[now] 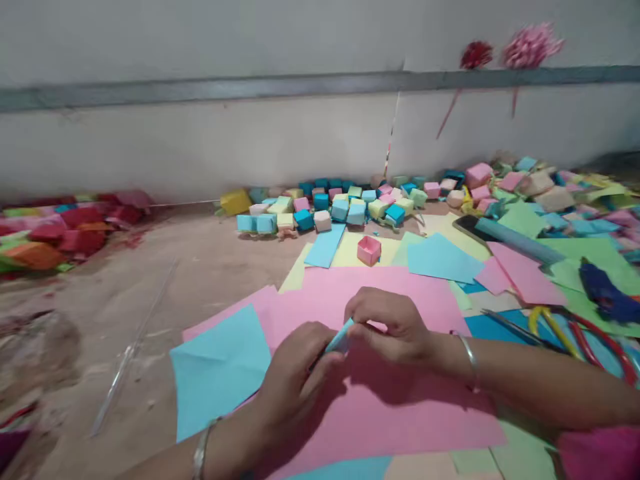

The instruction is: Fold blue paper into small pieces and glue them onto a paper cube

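Both my hands meet over a large pink paper sheet (400,407) on the floor. My left hand (295,377) and my right hand (390,323) pinch a small folded light blue paper piece (340,339) between their fingertips. Each wrist carries a silver bangle. A light blue sheet (220,367) lies just left of my left hand. A small open pink paper box (369,250) stands on yellow paper beyond my hands.
Several folded paper cubes (330,207) in blue, pink, green and yellow are heaped along the wall. Red and orange paper pieces (60,230) lie at the far left. Scissors with yellow and red handles (560,327), a phone (473,228) and loose coloured sheets lie at the right. A clear ruler (133,350) rests on the bare floor.
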Demonstrator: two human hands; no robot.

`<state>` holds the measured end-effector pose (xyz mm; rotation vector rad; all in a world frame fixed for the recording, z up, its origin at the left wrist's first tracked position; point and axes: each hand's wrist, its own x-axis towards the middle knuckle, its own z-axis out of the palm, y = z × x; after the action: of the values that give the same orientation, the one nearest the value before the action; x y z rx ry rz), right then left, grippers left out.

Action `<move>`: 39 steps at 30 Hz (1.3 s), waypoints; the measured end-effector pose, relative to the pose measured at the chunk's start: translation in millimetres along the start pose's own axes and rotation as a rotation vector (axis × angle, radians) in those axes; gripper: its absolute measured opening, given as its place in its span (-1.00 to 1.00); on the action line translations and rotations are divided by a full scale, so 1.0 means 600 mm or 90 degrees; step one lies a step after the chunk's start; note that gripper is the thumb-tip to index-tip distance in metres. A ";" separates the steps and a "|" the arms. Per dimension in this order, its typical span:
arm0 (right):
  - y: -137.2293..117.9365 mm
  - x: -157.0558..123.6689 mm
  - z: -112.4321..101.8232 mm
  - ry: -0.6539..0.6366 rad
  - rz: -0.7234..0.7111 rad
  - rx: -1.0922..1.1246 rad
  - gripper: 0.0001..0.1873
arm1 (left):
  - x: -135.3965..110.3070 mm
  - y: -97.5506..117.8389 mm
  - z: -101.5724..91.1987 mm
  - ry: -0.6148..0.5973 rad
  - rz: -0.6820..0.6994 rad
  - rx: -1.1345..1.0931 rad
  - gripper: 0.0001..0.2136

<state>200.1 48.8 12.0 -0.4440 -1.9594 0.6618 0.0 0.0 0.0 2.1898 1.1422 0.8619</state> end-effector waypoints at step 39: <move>0.009 -0.011 0.011 -0.078 0.131 0.128 -0.91 | 0.006 0.019 -0.021 0.179 0.034 -0.073 -0.90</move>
<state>197.0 47.4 1.8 -0.4934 -1.9525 1.0286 -1.4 -0.8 17.3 2.0591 1.1337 1.2577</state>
